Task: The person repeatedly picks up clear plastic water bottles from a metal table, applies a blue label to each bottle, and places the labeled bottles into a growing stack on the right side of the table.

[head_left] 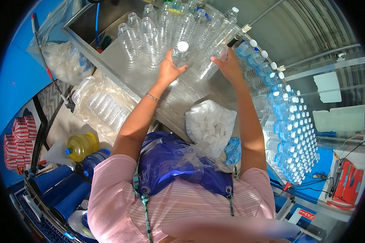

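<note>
Steel counter [170,99]: left hand [170,71], fingers curled round white-capped bottle [180,57]; right hand [230,67], thumb and fingers gripping clear bottle [220,52].

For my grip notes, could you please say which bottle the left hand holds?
The clear bottle whose white cap faces the camera; the bottles standing farthest left are uncapped.

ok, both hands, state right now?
Left hand: closed around a white-capped clear bottle.
Right hand: closed around another clear bottle.
</note>
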Action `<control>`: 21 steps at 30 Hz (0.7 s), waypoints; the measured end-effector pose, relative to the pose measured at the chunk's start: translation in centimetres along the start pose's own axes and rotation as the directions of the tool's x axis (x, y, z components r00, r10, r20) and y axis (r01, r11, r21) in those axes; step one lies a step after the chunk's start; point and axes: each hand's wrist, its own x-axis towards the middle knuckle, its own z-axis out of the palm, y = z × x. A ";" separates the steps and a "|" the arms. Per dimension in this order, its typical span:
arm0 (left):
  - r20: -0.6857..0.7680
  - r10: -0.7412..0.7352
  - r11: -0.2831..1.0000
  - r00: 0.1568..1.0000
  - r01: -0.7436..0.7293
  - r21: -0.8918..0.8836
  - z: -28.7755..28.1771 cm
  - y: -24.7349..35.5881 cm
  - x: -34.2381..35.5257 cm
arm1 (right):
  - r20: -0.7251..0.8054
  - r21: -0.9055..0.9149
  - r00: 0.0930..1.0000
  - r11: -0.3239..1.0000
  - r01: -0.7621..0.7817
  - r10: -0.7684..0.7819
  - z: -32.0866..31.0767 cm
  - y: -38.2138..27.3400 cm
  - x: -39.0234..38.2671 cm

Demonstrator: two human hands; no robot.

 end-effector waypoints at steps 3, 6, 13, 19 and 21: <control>-0.047 0.057 0.998 0.997 -0.055 0.026 0.3 -0.7 -0.3 | -0.164 -0.157 0.976 0.981 0.118 -0.144 1.5 1.4 0.2; -0.056 0.056 0.996 0.997 -0.051 0.075 0.6 -0.9 -0.4 | -0.244 -0.162 0.959 0.981 0.103 -0.141 2.4 2.4 0.5; 0.122 0.102 0.989 0.987 -0.115 0.098 -0.2 2.9 -2.1 | -0.452 -0.216 0.870 0.970 0.111 -0.200 2.5 0.2 -1.0; 0.623 -0.018 0.969 0.782 0.168 -0.183 -1.0 9.0 -4.7 | -0.147 0.740 0.972 0.632 0.233 -0.186 0.2 -3.3 -4.9; 0.843 0.066 0.612 0.535 0.646 -0.457 -0.8 10.3 -5.1 | -0.067 0.957 0.987 0.269 0.105 -0.145 0.0 -4.0 -6.0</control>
